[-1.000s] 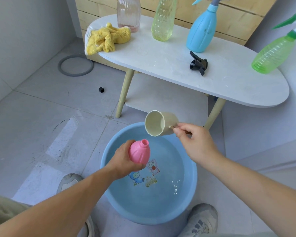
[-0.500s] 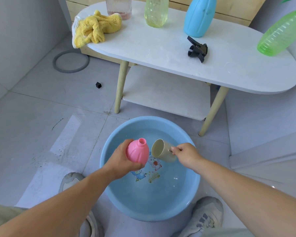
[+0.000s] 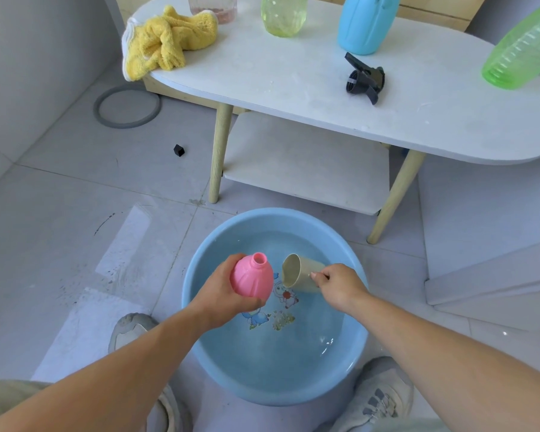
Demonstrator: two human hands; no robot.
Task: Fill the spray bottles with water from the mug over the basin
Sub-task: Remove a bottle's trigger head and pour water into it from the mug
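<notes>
Gripping pink bottle (image 3: 251, 279) round its belly with left hand (image 3: 222, 294), neck uncapped, over basin (image 3: 272, 215) holding water. Pinching handle of mug (image 3: 300, 274) in right hand (image 3: 340, 286) grip, mouth tilting toward bottle, just beside it. Judging bottle light, thin-walled, likely slippery wet; taking hold at widest part advised. Noting white surface (image 3: 293, 73) behind, carrying other bottles (image 3: 367, 23), black spray head (image 3: 363, 77), yellow cloth (image 3: 166, 45). Noting grey tiled floor (image 3: 75, 198), scuffed.
</notes>
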